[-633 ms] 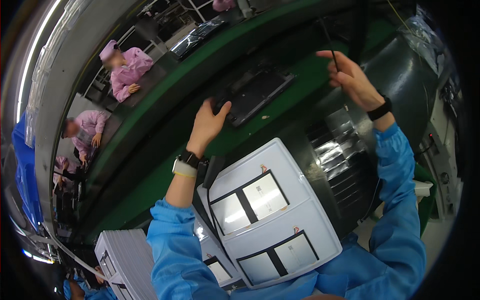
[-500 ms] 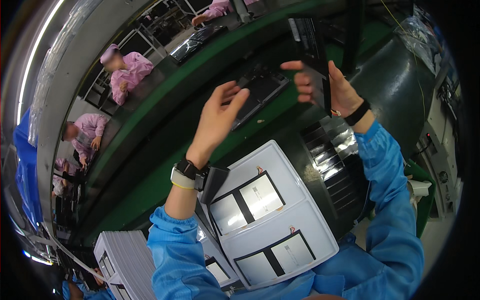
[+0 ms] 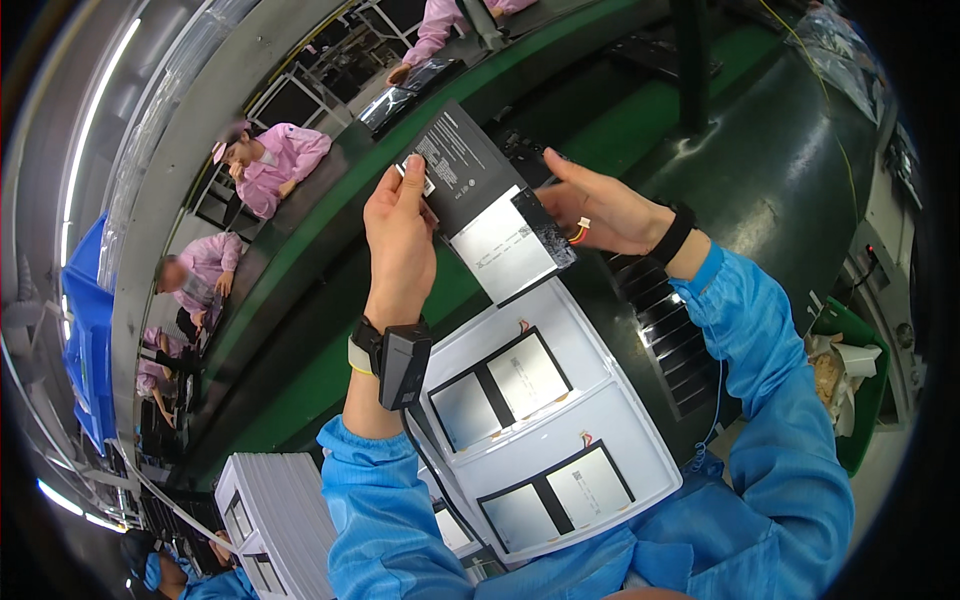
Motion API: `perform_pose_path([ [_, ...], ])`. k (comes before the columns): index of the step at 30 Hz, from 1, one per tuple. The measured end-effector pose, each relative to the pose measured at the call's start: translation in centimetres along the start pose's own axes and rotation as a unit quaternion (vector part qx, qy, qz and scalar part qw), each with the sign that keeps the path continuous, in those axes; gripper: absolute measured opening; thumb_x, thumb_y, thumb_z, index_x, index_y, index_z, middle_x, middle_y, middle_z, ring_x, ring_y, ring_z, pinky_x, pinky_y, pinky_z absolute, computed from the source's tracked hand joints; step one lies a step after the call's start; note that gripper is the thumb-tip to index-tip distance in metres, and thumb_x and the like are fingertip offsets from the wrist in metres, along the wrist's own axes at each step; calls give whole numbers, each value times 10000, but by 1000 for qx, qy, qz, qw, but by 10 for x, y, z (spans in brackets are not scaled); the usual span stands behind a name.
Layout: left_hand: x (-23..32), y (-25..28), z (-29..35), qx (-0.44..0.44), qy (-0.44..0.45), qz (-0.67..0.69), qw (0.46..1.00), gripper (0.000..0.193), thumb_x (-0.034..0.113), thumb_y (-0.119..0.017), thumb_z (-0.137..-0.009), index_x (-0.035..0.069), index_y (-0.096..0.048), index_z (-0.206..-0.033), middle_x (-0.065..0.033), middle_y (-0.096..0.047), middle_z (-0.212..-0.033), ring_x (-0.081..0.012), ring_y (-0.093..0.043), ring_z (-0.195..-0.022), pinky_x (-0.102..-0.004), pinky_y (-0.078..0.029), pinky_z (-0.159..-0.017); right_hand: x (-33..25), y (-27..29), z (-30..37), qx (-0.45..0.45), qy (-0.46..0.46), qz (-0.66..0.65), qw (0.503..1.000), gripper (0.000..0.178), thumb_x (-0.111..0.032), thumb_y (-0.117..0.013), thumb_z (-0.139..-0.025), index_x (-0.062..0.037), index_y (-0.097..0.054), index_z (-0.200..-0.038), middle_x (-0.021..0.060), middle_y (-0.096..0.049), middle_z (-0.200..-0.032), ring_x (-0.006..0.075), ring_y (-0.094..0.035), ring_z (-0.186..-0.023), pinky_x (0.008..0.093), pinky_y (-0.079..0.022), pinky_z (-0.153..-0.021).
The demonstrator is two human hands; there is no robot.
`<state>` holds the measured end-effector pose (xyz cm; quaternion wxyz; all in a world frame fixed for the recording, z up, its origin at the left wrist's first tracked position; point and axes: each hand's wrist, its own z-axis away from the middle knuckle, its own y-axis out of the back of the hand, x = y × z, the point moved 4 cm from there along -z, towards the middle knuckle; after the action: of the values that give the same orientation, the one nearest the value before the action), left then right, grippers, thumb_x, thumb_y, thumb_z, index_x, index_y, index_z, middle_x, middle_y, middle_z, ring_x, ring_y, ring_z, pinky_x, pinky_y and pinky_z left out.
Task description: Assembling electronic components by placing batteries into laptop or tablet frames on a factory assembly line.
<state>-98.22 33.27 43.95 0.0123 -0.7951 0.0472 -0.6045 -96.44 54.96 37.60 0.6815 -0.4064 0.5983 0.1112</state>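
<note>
My left hand [image 3: 400, 235] grips a flat battery pack [image 3: 505, 245] by its left edge, thumb pressed on the black, printed part. The pack is tilted above the far end of a white tray [image 3: 620, 375], and its silver part faces me. Short coloured wires with a small white plug [image 3: 584, 227] stick out at its right end. Beside that end is my right hand [image 3: 615, 212], thumb stretched away from the pack. Its other fingers are partly hidden behind the pack's edge. Two similar battery packs, one being the nearer pack [image 3: 590, 487], lie in the tray's compartments.
A stack of white trays [image 3: 285, 500] stands at the lower left. The green-and-black bench [image 3: 770, 180] curves past the tray. A green bin [image 3: 855, 400] with scraps is at the right. Several people in pink, including a seated worker [image 3: 285, 165], sit across the line.
The battery pack has come down and left from the upper right, turning its flat face toward me. My left hand has taken hold of it, and my right thumb has come off it.
</note>
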Motion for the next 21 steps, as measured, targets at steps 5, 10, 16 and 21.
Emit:
perform_pose_path([
  [5,-1,2,13,27,26,-7,999,271,303,-617,-1036,44,-614,-1115,-31,-721,-986,-100,-669,-851,-268,-512,-774,-24,8,2,97,167,86,977,636,-571,-424,-1044,-15,-671,-1231,70,-687,-1110,162,-611,-1034,298,-469,-892],
  [10,-2,11,14,92,-40,63,993,260,276,-607,-1042,49,-582,-1167,-58,-710,-1070,-140,-693,-898,-311,-552,-806,-32,8,10,234,233,116,937,359,-221,-694,-947,33,-645,-1196,93,-697,-1094,138,-643,-976,278,-506,-853],
  [16,4,3,15,70,-92,30,993,270,193,-598,-1042,8,-502,-1215,-117,-702,-1073,-200,-716,-938,-344,-608,-843,-25,33,-11,350,301,93,882,436,23,-799,-816,76,-615,-1209,141,-711,-1065,167,-699,-890,269,-572,-806],
  [21,-6,21,5,49,-102,-15,993,263,163,-577,-1049,-6,-467,-1218,-157,-700,-1043,-215,-722,-922,-361,-629,-825,-30,41,-23,345,307,129,877,254,13,-766,-855,34,-692,-1097,104,-724,-1014,136,-694,-877,269,-596,-783],
])
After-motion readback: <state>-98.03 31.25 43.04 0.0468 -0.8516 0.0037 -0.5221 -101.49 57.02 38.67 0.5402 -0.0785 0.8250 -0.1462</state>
